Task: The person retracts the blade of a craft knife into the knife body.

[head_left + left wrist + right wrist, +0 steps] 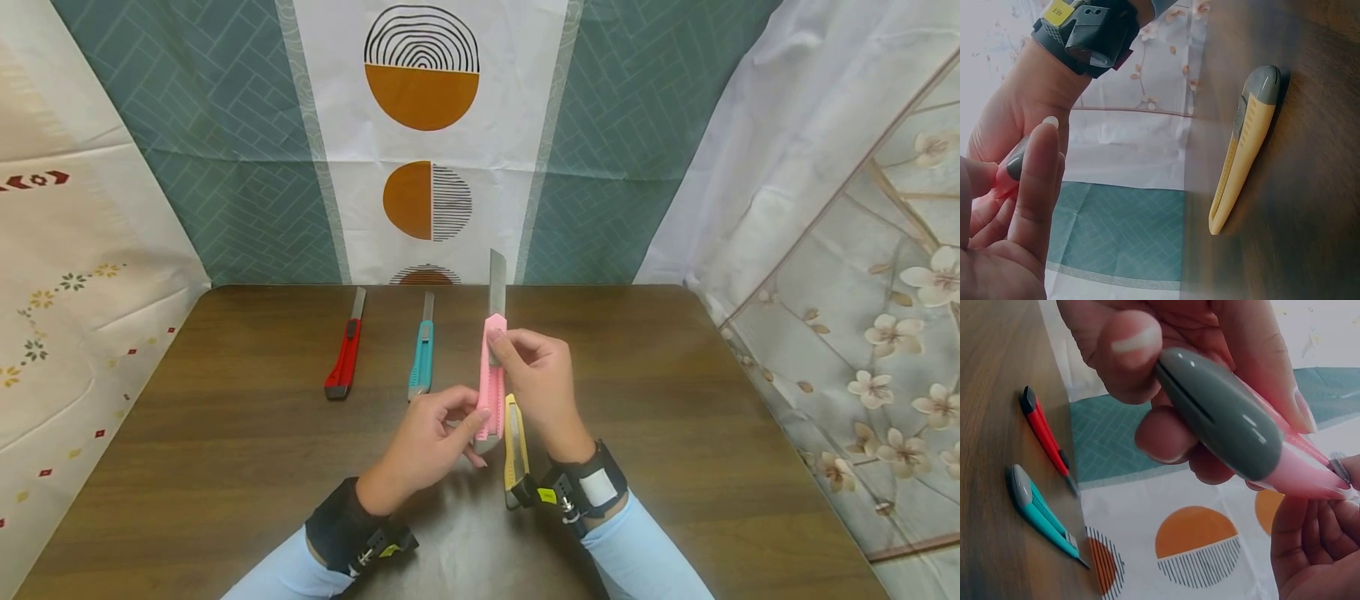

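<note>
Both hands hold a pink utility knife (492,392) up over the table, its wide blade (497,282) out and pointing away. My left hand (423,442) pinches the lower end of the handle between thumb and fingers, near its grey end cap (1222,419). Higher up, my right hand (543,383) grips the handle, its thumb on the slider. Beneath the right wrist lies a yellow utility knife (514,442) with a grey end, seen whole in the left wrist view (1244,150). No blade shows on the yellow one.
A teal utility knife (422,358) and a red utility knife (346,358) lie left of the hands on the brown table (247,417), both with blades out toward the back edge. Patterned cloth (637,125) hangs behind the table.
</note>
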`<state>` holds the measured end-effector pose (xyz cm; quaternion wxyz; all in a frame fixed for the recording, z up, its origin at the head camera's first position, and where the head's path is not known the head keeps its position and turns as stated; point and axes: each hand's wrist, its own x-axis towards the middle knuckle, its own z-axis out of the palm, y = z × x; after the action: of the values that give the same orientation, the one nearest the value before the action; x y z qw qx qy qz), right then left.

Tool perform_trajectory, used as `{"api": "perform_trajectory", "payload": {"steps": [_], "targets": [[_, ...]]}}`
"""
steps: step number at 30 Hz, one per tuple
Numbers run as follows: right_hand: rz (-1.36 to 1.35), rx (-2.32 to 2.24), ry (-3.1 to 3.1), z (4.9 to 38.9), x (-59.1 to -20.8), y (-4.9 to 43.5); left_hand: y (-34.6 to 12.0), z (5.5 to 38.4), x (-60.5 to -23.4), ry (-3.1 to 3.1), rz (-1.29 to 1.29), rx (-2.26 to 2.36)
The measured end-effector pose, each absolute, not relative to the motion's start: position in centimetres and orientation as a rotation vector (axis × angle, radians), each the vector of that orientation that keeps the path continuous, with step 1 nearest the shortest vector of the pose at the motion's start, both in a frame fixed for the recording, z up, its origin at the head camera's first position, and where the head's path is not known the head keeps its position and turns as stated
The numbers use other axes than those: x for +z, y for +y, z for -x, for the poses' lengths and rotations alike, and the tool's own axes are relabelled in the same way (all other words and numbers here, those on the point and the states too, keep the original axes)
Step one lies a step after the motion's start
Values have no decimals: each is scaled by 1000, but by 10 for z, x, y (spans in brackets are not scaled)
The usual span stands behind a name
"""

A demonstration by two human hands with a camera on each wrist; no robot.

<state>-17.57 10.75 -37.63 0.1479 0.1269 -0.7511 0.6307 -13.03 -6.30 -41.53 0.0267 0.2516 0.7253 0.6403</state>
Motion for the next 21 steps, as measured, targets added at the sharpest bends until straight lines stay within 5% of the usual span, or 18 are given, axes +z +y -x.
{"api": "perform_trajectory", "payload": {"steps": [21], "targets": [[-465, 1833, -2117, 176, -381, 106, -64, 130, -415, 2264, -754, 1983]]}}
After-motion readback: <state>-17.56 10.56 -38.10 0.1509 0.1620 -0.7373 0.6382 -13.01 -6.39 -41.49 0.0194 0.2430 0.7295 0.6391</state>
